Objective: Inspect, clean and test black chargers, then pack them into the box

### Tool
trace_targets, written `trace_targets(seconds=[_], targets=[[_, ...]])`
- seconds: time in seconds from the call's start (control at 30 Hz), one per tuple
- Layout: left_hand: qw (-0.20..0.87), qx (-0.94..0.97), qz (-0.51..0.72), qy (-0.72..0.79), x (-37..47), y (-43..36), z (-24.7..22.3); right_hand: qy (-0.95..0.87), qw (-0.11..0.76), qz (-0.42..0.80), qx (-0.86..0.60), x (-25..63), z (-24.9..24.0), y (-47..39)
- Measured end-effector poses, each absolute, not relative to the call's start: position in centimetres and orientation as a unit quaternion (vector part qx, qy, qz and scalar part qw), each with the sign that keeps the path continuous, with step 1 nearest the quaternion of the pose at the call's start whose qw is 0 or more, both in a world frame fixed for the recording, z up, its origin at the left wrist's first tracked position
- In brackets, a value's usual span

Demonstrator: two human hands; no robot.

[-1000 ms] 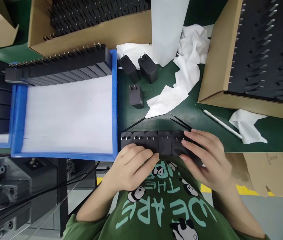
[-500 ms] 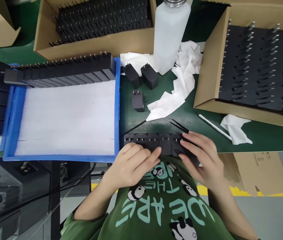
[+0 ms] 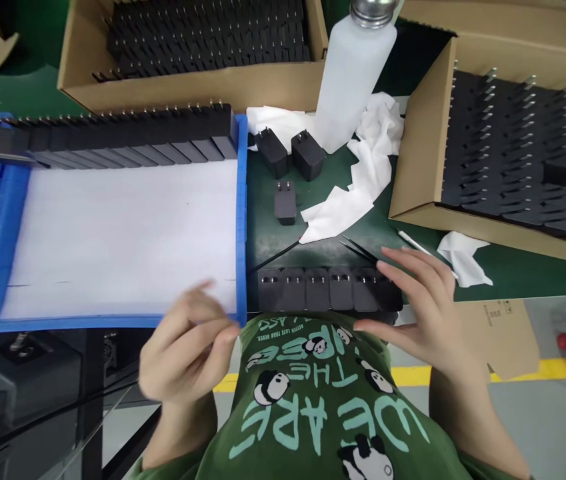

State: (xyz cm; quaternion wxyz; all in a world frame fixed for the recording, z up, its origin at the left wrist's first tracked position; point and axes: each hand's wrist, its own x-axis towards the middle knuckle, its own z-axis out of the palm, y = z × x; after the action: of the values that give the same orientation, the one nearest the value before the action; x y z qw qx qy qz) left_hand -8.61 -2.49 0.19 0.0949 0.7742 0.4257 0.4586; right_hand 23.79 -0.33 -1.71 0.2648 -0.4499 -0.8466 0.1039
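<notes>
A row of several black plug adapters stands along the table's front edge, prongs up. My right hand is open at the right end of this row, fingers and thumb spread around the end adapter. Black tweezers lie just behind the row, tips pointing left. My left hand is in front of the blue tray's lower right corner, fingers curled and thumb close to the index finger. Its fingertips are slightly blurred, and no object shows in it. Three loose adapters stand behind the row.
Adapters line the tray's back edge. Cardboard boxes of adapters stand at the back and right. Between them are a white bottle and crumpled white cloth. A white pen-like stick lies by a small cloth.
My left hand has moved left and toward me, away from the adapter row, which now shows fully on that side. My right hand has shifted slightly right and spread wider. The view has shifted slightly.
</notes>
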Motion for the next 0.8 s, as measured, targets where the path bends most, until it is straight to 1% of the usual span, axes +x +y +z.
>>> trace_targets(seconds=[0.03,0.1,0.2,0.3,0.4,0.53,0.6,0.63,0.7,0.77,0.8], targets=[[0.072,0.772,0.431,0.461,-8.8,-2.2,0.1,-0.859,0.235,0.097,-0.445,23.6,-1.5,0.0],[0.069,0.791,0.331,0.51,-8.4,-1.4,0.0,-0.88,0.174,0.088,-0.432,23.1,-1.2,0.6],[0.093,0.858,0.196,0.465,-6.4,-0.1,0.0,-0.896,0.11,0.063,-0.425,22.2,-1.0,1.0],[0.081,0.895,0.11,0.424,-4.3,0.9,-0.1,-0.897,0.102,0.036,-0.429,21.6,-1.3,1.0],[0.065,0.897,0.106,0.423,-3.3,1.3,-0.6,-0.889,0.148,0.048,-0.431,21.3,-2.2,1.0],[0.081,0.897,0.156,0.405,-3.3,1.7,-1.6,-0.878,0.22,0.087,-0.417,21.5,-3.5,1.3],[0.144,0.88,0.196,0.408,-3.6,1.8,-1.9,-0.873,0.244,0.103,-0.41,21.7,-3.3,1.4],[0.201,0.851,0.23,0.427,-3.8,1.9,-1.9,-0.868,0.258,0.113,-0.409,21.9,-3.0,1.5],[0.374,0.701,0.361,0.488,-4.1,1.9,-1.6,-0.844,0.302,0.136,-0.422,22.3,-2.1,1.6],[0.515,0.478,0.501,0.504,-4.2,1.8,-0.8,-0.764,0.407,0.217,-0.452,22.4,-1.2,1.9],[0.553,0.39,0.547,0.493,-4.1,1.7,-0.2,-0.711,0.463,0.266,-0.458,22.2,-0.9,2.1]])
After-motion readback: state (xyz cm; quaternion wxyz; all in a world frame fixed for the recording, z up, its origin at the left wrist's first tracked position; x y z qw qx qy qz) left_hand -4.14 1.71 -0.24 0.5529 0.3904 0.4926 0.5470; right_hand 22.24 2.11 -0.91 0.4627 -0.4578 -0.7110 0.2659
